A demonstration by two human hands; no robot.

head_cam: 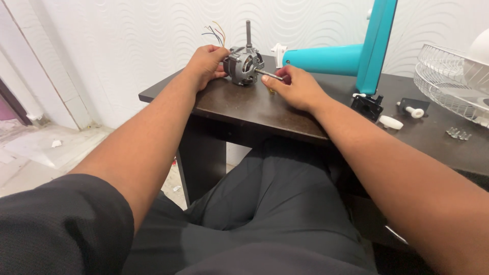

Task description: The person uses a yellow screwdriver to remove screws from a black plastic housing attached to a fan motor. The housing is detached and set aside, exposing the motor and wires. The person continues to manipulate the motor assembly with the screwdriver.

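Observation:
A grey metal fan motor point(243, 64) stands on the dark wooden table point(239, 104), its shaft pointing up and coloured wires sticking out behind it. My left hand point(205, 65) grips the motor's left side. My right hand point(295, 87) holds a screwdriver point(268, 75) whose metal shank reaches the motor's right side; its handle is hidden in my fist.
A teal fan stand and housing point(351, 56) lies behind my right hand. A white wire fan guard point(448, 81) sits at the far right. Small white and black plastic parts point(389, 121) and clear bits point(457, 134) lie on the table's right part. The table's edge runs near my lap.

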